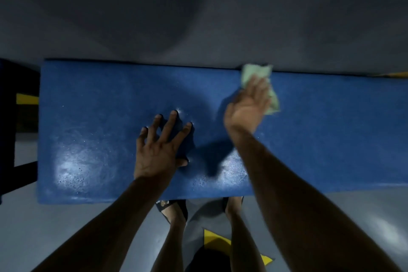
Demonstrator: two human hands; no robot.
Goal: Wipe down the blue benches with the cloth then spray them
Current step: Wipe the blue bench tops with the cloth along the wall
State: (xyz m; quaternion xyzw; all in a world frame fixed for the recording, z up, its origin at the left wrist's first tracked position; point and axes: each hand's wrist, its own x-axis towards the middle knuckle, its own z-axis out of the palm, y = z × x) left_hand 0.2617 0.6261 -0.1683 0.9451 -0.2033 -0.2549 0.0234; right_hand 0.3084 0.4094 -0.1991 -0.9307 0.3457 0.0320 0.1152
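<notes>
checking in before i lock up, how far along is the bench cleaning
Done: the near left part of the blue bench shows a wet sheen and droplets, so it looks already wiped. In hand: the right hand presses the green cloth at the far edge, blurred; the left hand rests spread on the top. Left: the bench's right end looks dull, and no spray bottle is in view.

There is one camera, and it sits on the person's head. It looks almost straight down, from close above. The blue bench (88, 128) runs across the middle, from 9 o'clock to 3 o'clock. Both arms come in from 6 o'clock, so the person stands at the bottom edge. The grey floor (198, 17) fills the 12 o'clock side. The wide lens bends the edges, and the light is dim, so the corners are perhaps darker than they really are.
</notes>
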